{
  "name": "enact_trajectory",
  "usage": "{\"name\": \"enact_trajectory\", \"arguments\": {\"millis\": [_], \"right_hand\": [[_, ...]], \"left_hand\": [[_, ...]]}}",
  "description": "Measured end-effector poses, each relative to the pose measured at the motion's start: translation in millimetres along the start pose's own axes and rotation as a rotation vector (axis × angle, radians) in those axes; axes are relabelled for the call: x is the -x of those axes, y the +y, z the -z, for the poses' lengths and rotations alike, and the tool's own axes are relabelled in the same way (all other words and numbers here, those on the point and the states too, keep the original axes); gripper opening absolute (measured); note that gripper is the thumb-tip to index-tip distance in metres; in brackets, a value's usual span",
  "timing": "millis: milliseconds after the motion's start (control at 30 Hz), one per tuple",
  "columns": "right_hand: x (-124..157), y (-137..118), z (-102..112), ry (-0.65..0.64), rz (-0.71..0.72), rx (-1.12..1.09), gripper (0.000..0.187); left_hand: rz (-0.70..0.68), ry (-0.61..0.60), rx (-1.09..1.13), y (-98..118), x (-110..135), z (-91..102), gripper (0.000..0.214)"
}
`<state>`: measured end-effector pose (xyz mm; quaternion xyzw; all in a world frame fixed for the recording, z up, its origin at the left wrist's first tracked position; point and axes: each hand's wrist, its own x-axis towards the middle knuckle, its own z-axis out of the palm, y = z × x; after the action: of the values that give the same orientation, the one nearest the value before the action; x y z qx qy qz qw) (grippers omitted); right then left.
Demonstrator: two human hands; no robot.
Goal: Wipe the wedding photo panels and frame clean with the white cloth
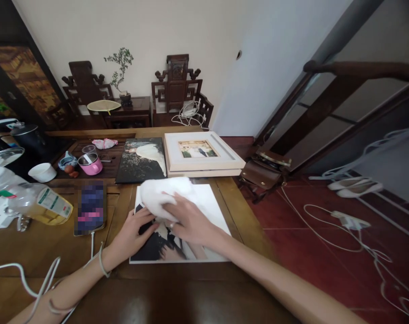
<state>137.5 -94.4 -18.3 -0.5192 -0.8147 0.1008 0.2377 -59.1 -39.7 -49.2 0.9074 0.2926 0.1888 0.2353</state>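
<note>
A large photo print lies flat on the wooden table in front of me. My right hand presses a white cloth onto the print's upper left part, fingers closed on the cloth. My left hand rests on the print's left edge with fingers flat, holding it down. A bracelet circles my left wrist.
Beyond the print lie a dark photo canvas and a white framed photo on a stack. At left are a phone, a plastic bottle, a pink pot, a white bowl and cables. Red floor with cords at right.
</note>
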Motion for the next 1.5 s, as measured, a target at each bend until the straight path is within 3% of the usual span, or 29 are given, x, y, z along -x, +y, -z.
{"name": "enact_trajectory", "arguments": {"millis": [100, 167, 300, 467, 533, 667, 767, 867, 1067, 1167, 1300, 1500], "right_hand": [[-29, -7, -6, -0.045, 0.03, -0.006, 0.044], [-29, -8, -4, -0.057, 0.018, -0.011, 0.043], [7, 14, 14, -0.031, -0.047, 0.003, 0.041], [67, 48, 26, 0.06, -0.177, 0.181, 0.031], [89, 42, 23, 0.077, -0.126, 0.231, 0.026], [126, 2, 8, 0.097, 0.065, 0.253, 0.022], [138, -15, 2, 0.077, 0.141, 0.25, 0.022], [126, -5, 7, 0.057, 0.096, 0.19, 0.018], [65, 54, 20, 0.085, -0.051, 0.206, 0.02], [53, 63, 17, 0.113, -0.084, 0.232, 0.019], [78, 37, 9, 0.103, -0.027, 0.215, 0.015], [132, -18, 10, 0.074, 0.175, 0.193, 0.013]], "left_hand": [[0.007, 0.003, 0.014, 2, -1, 2.8, 0.025], [0.006, 0.005, 0.019, 2, -1, 3.2, 0.027], [0.02, 0.02, 0.04, 0, 0, 0.0, 0.038], [0.053, 0.019, 0.063, -2, 1, -4.1, 0.044], [0.073, 0.036, 0.042, -1, 1, -5.5, 0.045], [0.096, 0.057, -0.041, 2, 2, -8.9, 0.049], [0.086, 0.035, -0.083, 2, 2, -9.9, 0.051], [0.074, 0.013, -0.1, 1, 2, -8.5, 0.051], [0.081, 0.007, -0.092, 3, 2, -5.9, 0.052], [0.083, 0.019, -0.075, 3, 2, -6.9, 0.052], [0.093, 0.045, -0.056, 0, 3, -9.9, 0.051], [0.082, 0.061, -0.061, -1, 3, -12.1, 0.049]]}}
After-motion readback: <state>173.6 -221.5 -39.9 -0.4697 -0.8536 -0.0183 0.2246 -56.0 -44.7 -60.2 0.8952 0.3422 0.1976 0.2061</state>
